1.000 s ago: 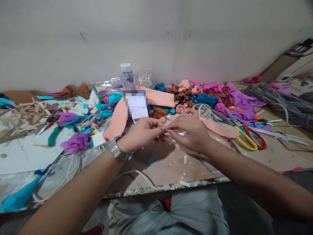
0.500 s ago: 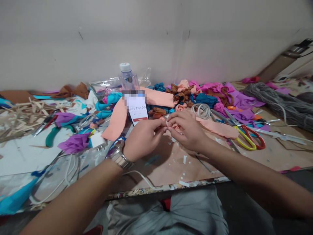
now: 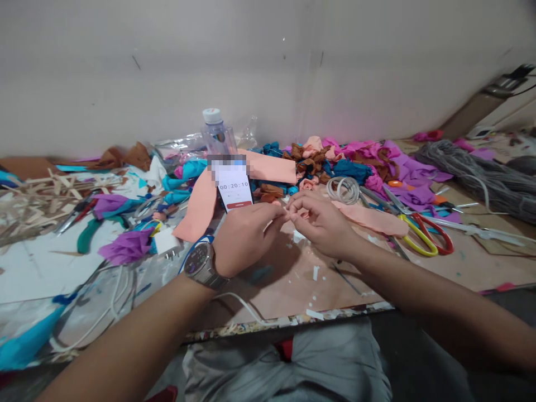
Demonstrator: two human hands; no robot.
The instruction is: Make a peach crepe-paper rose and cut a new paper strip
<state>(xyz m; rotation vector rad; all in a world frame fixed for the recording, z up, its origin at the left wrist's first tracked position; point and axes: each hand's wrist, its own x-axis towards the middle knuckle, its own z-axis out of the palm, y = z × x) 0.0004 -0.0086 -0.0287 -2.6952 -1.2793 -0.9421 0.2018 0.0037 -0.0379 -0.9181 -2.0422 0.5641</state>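
So the grip: left hand (image 3: 251, 231) had its fingertips pinched shut right up against those of the right hand (image 3: 322, 220), whose thumb and forefinger curled in close. Can't tell if the right tips fully met, or what exactly either had hold of, but a peach bit (image 3: 304, 214) showed among the right fingers, just below and right of the phone (image 3: 237, 195). The phone screen read 00:20:10. A chunky watch (image 3: 201, 262) sat on the left wrist, below the phone. Right behind the phone was a white-capped bottle (image 3: 218, 137), with a peach strip (image 3: 199, 206) to its left and another, the upper strip (image 3: 274, 168), to its right. Farther left lay a white plug (image 3: 165, 240), a purple paper bloom (image 3: 128, 244) and loads of wooden sticks (image 3: 37, 198). Right of the phone, the tabletop (image 3: 268, 290) had a clear coil (image 3: 343, 191), yellow and red-handled scissors (image 3: 422, 239) and, well apart, grey cord (image 3: 469, 176).
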